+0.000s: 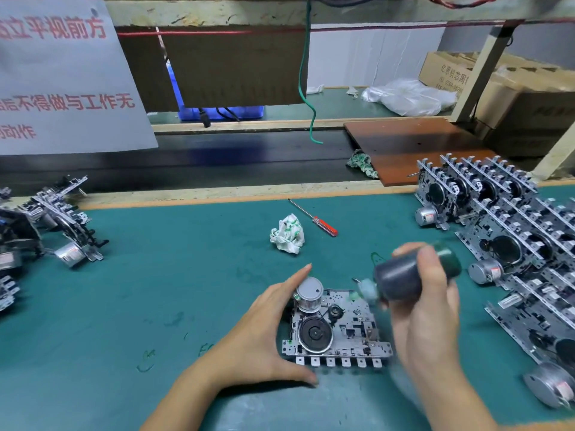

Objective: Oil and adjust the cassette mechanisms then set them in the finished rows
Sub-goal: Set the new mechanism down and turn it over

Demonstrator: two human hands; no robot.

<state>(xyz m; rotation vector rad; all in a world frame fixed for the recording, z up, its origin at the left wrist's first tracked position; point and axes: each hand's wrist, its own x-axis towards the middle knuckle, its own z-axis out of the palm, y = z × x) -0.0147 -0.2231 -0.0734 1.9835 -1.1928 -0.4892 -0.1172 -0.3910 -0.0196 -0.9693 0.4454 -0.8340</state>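
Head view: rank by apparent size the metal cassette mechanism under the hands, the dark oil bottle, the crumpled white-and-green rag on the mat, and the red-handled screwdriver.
1. Metal cassette mechanism, largest.
2. Dark oil bottle, though it is blurred and raised nearer the camera, so it may look oversized.
3 and 4. Crumpled white-and-green rag and red-handled screwdriver: unsure; the rag is bulkier, the screwdriver longer but thin.

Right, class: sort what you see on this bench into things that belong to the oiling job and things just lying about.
Job in hand:
oil bottle in the right hand
cassette mechanism steadied by the left hand
finished rows
waiting pile
screwdriver

Lying about:
crumpled rag
green wire
cardboard box
plastic bag
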